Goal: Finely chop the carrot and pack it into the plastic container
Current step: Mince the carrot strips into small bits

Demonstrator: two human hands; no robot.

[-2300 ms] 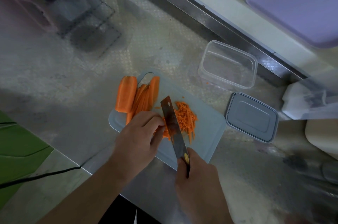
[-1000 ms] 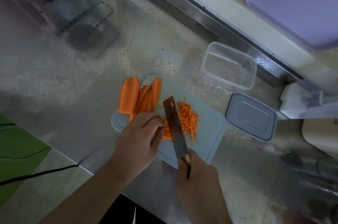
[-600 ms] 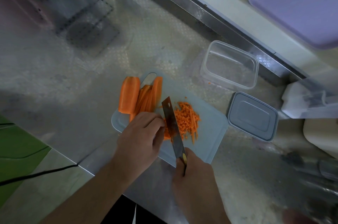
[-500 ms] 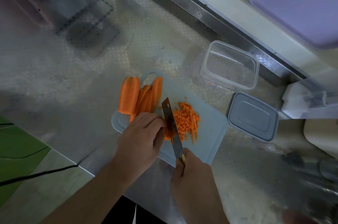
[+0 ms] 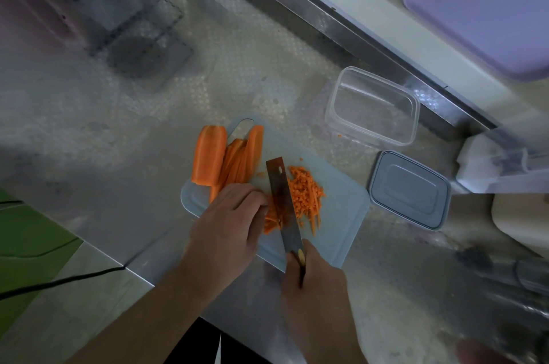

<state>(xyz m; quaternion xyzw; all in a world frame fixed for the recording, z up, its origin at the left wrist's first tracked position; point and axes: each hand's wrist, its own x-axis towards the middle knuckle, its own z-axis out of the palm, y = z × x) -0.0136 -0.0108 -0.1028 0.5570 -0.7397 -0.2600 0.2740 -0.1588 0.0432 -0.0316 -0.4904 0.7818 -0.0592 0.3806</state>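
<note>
Knife (image 5: pixel 282 203) slightly nearer left hand (image 5: pixel 225 233), carrot strips (image 5: pixel 271 222) half-hidden.

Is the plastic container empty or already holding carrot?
Empty: the plastic container stands open and clear, its lid lying beside it.
</note>
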